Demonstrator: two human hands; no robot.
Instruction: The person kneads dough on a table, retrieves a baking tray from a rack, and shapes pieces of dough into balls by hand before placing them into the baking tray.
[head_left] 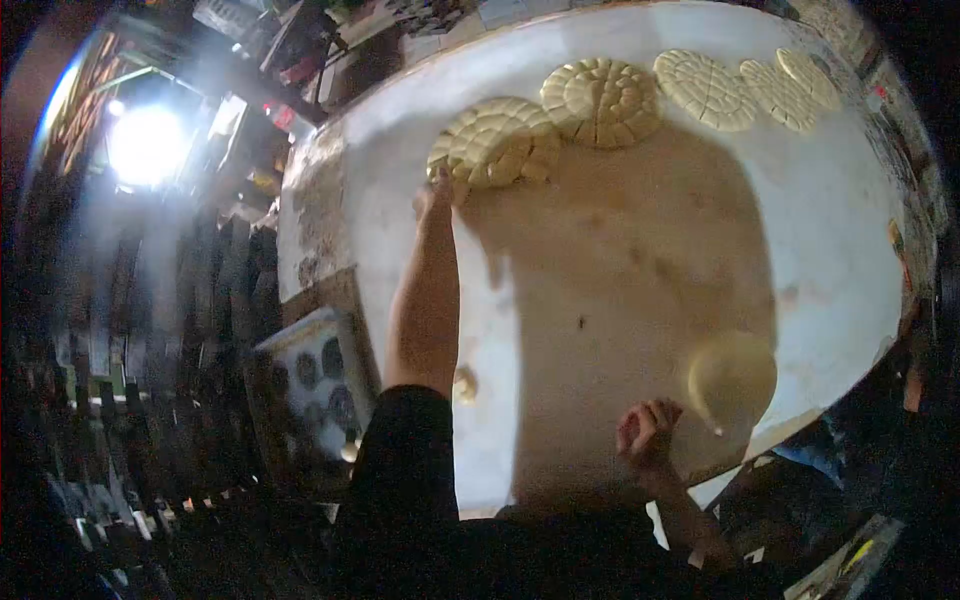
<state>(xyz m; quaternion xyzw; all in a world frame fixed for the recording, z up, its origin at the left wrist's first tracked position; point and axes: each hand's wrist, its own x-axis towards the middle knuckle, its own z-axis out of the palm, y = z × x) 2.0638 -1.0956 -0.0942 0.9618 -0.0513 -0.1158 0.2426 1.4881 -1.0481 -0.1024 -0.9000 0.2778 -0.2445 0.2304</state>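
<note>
My left hand (434, 196) reaches far forward, its fingers pinched on a small dough piece at the left edge of a round of dough pieces (495, 140). A second round of dough pieces (602, 103) lies just right of that one. My right hand (648, 430) is near the front of the table with its fingers curled closed. What they hold, if anything, is hidden. Right of it, a pale smooth lump of dough (735, 375) rests on the table, a thin tail pointing down toward the front edge. My right hand looks apart from the lump.
More dough rounds (705, 90) line the far right of the white table (835, 250). A small dough scrap (464, 386) lies beside my left forearm. At the left stand a tray with dark round marks (320, 365) and a bright lamp (147, 145). My shadow covers the table's middle.
</note>
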